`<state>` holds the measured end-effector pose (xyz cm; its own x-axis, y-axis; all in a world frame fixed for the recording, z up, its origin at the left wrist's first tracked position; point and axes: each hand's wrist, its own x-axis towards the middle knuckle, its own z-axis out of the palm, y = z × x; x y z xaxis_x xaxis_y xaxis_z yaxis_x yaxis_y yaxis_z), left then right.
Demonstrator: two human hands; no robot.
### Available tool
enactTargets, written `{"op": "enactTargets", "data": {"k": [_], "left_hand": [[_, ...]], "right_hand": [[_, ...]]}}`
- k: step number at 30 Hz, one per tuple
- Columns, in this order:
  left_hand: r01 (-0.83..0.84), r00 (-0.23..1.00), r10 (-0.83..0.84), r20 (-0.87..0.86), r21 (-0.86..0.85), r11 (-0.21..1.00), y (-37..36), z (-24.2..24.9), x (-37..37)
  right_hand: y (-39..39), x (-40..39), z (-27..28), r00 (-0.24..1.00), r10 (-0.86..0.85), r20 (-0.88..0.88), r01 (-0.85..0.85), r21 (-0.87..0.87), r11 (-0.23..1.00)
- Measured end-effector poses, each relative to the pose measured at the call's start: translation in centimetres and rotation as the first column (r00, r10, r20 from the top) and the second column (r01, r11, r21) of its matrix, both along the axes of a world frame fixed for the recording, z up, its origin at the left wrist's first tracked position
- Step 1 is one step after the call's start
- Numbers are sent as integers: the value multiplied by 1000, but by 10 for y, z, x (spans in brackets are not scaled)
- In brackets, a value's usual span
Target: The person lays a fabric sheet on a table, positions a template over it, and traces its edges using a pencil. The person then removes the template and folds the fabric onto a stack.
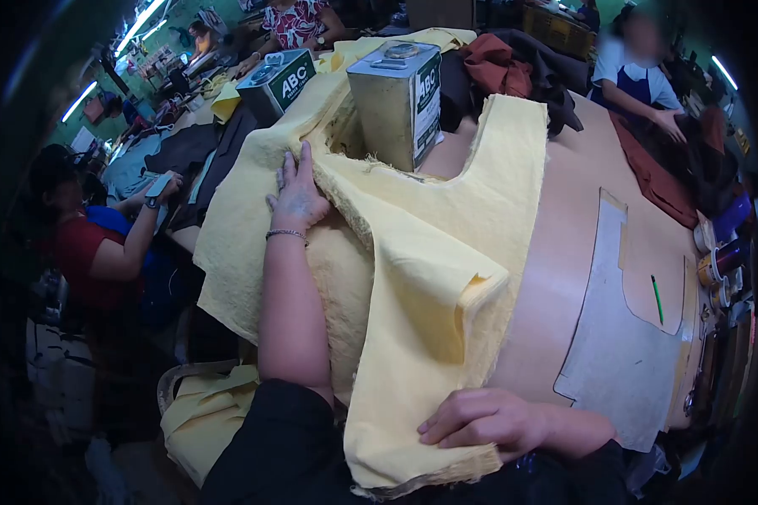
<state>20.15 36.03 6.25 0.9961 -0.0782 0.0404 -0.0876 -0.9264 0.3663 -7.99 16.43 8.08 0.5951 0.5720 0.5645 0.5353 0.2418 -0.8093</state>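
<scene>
A thick stack of cut yellow fabric pieces (438, 244) lies across the table, its upper layers folded over near the middle. My left hand (301, 198) rests with spread fingers on another yellow fabric stack (236, 219), close to the cut edge between the two. Near my body, my right hand (480, 418) curls its fingers over the near end of the first stack; the thumb is hidden. A square metal tin (381, 101) marked ABC stands just beyond my left hand, among the yellow layers. A second ABC tin (271, 88) stands behind it to the left.
A grey pattern piece (602, 337) and a green pencil (657, 300) lie on the tabletop (556, 252) at right. Dark and rust cloth (497, 67) is heaped behind. People work at left (109, 236) and far right (636, 84). More yellow cloth (206, 417) hangs low at left.
</scene>
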Motion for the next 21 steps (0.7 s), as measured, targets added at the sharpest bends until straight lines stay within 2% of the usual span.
{"op": "enactTargets", "data": {"k": [3,4,5,7,8,10,11,12,13,14,15,16,17,18,19,21], "left_hand": [[6,1000,-5,-22,46,999,-9,0,9],[20,999,-18,-43,58,998,-13,5,9],[36,997,-31,-65,68,997,-18,13,6],[59,994,-50,-94,95,994,-24,20,8],[44,999,-40,-32,154,987,-26,21,5],[16,995,-42,94,261,965,-37,30,-11],[30,957,-105,271,266,963,-42,34,-26],[273,898,-276,343,56,960,-43,38,-38],[509,800,-411,437,-133,850,-43,40,-53],[573,818,-531,221,-394,719,-45,58,-89],[518,748,-664,16,-640,568,-46,68,-127],[455,597,-802,-12,-818,351,-40,54,-150],[283,579,-810,93,-955,93,-40,39,-180],[296,578,-807,119,-953,71,-31,28,-188],[-40,630,-777,14,-998,-51,-23,21,-201],[-51,672,-733,-102,-994,92,-11,15,-206]], "right_hand": [[-30,5,11,988,-152,23,151,63,987],[-41,10,2,964,-258,59,236,246,940],[-62,2,-28,870,-479,-120,478,452,753],[-65,17,-1,699,-602,-386,689,586,425],[-71,30,8,670,-662,-336,697,591,406],[-75,49,5,577,-710,-404,747,612,259],[-69,49,7,545,-715,-437,769,601,219],[-62,51,7,511,-720,-470,788,591,174],[-56,50,1,439,-797,-415,820,546,168],[-46,46,-4,416,-846,-333,837,504,213],[-29,40,-5,350,-902,-252,867,451,210],[-34,32,-21,161,-924,345,953,190,237],[-22,35,-13,357,-823,443,861,185,473],[-11,34,-10,378,-714,589,823,139,551],[-1,34,-14,318,-633,706,841,98,532],[6,32,-24,346,-578,740,846,21,533]]}}
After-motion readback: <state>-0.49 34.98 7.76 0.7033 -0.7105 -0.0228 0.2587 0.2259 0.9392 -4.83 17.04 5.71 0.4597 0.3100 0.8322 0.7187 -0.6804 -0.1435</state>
